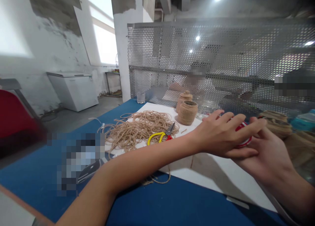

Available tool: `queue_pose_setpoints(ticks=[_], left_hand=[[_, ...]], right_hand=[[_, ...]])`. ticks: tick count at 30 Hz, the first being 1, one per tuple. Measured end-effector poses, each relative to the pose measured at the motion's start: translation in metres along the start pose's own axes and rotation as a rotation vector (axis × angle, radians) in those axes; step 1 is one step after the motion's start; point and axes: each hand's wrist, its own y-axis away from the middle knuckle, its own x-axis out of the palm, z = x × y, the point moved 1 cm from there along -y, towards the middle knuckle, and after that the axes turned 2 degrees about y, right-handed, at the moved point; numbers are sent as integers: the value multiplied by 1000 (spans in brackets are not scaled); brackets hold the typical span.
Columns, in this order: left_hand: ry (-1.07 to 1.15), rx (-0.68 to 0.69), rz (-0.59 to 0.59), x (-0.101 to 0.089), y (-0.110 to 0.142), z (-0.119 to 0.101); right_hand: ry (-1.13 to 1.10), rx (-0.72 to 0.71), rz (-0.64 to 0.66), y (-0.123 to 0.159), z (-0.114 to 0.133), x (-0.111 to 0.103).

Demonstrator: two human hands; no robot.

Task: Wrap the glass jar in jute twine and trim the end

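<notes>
Nearest the viewpoint, both hands meet about a red-rimmed round object point(246, 142). The left hand point(216, 134) lies over it, its fingers bent and somewhat parted across the top and its thumb lower down, closed about the object. The right hand point(273, 154) supports it from beneath and the far side; its fingers are largely hidden, and how far they curl cannot be told. Good handling here would appear to call for light, even pressure from the left fingers against a steady right palm, with the wrists relaxed so that the rim does not tilt or slip.

Below the fingers lies a white sheet point(209, 173) on the blue table point(147, 203). To the left of the fingers, beyond the left forearm, rest yellow-handled scissors point(169, 131), blades pointing away; the forearm is best kept raised above them. They lie at the edge of a loose tangle of twine point(137, 127), whose strands could catch on a low sleeve or wrist.

Beyond the left fingertips stand two twine-wound rolls point(187, 113), one behind the other. To the right of the fingers are brown bundles point(275, 121). Farthest off rises a perforated metal screen point(157, 52).
</notes>
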Motion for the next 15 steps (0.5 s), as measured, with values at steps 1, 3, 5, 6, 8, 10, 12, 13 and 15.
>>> queue_pose_setpoints(ticks=[1, 3, 5, 6, 8, 10, 12, 13, 15], left_hand=[[8, -11, 1, 0, -1, 1], [24, -40, 2, -3, -4, 2], [41, -80, 4, -7, -6, 5], [52, -101, 5, -10, -7, 6], [70, -125, 8, -14, -7, 6], [88, -111, 8, -16, -7, 3], [105, -81, 9, -16, -6, -2], [112, -70, 13, -15, -7, -4], [117, -62, 32, -14, -7, -6]], right_hand=[[2, 11, 21, 0, 0, 0], [-12, 15, 84, 0, 0, 0], [-23, 10, 148, 0, -1, 1], [-21, 8, 167, 1, -1, 1], [7, 18, 179, 2, -3, 1], [23, 38, 149, 4, -4, 1], [1, 52, 103, 4, -5, -1], [-12, 56, 90, 4, -5, -1], [-21, 16, 143, 3, -4, -3]])
